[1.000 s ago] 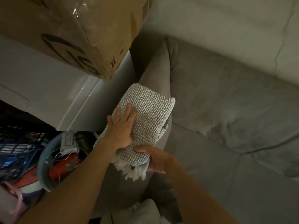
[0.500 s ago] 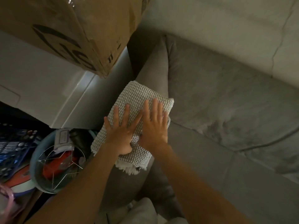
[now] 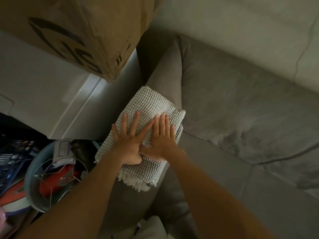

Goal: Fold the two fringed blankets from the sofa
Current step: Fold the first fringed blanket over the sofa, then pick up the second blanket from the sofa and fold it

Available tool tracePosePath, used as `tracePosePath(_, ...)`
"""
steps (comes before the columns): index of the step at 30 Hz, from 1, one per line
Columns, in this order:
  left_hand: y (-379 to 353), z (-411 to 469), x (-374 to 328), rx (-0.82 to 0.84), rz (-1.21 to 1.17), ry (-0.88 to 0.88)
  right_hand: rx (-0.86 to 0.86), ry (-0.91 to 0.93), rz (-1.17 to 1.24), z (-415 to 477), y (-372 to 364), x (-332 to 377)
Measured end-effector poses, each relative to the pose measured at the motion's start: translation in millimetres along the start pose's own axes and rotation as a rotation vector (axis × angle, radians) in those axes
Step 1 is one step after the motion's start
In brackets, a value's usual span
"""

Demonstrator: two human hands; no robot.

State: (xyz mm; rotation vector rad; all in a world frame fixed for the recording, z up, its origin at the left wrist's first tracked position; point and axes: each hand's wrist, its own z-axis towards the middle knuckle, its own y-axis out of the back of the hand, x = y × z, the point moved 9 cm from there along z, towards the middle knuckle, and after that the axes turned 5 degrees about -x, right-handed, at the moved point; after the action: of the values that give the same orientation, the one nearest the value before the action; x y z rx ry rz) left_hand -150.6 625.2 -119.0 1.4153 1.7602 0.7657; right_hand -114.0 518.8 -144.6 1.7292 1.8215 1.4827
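A folded grey waffle-knit blanket (image 3: pixel 151 102) with a white fringe at its near end lies across the sofa's armrest (image 3: pixel 165 71). My left hand (image 3: pixel 128 140) rests flat on its left half, fingers spread. My right hand (image 3: pixel 161 137) lies flat beside it on the right half, fingers straight. The two thumbs touch. Neither hand grips the cloth. Only this one blanket is in view.
A grey sofa seat (image 3: pixel 241 109) spreads to the right. A big cardboard box (image 3: pixel 77 31) sits on a white cabinet (image 3: pixel 43 94) at upper left. Below left stands a blue bin (image 3: pixel 34 192) full of clutter with a wire star. A pale cushion (image 3: pixel 151 228) shows at the bottom.
My right hand left the blanket's near edge and came to lie flat on top beside the left hand. Both hands slid slightly farther up the blanket.
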Motion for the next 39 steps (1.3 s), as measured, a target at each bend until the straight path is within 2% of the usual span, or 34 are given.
tracePosePath(4, 11, -10, -6, -0.006, 0.005, 0.006, -0.107, 0.065, 0.013, -26, 32, 1)
tracePosePath(7, 24, -20, -14, -0.012, 0.018, 0.038, -0.257, 0.059, 0.032, -56, 66, -4)
tracePosePath(9, 38, -26, -23, -0.08, 0.032, 0.075, -0.312, 0.013, 0.008, -73, 85, -9)
tracePosePath(12, 64, -46, -52, -0.223, -0.021, 0.088, -0.293, -0.078, 0.061, -106, 111, -21)
tracePosePath(15, 77, -65, -89, -0.254, -0.264, 0.022, -0.256, -0.121, 0.125, -139, 131, -31)
tracePosePath(18, 81, -83, -134, -0.17, -0.611, -0.007, -0.286, -0.145, 0.159, -184, 152, -46)
tracePosePath(21, 84, -97, -179, -0.134, -0.741, -0.031, -0.348, -0.167, 0.165, -227, 172, -71)
tracePosePath(28, 87, -153, -341, -0.172, -0.818, -0.24, -0.568, -0.218, 0.208, -373, 238, -161)
tracePosePath(33, 77, -205, -477, -0.246, -0.716, -0.349, -0.674, -0.226, 0.241, -490, 268, -238)
tracePosePath(39, 37, -270, -650, -0.211, -0.59, -0.485, -0.765, -0.254, 0.275, -634, 285, -351)
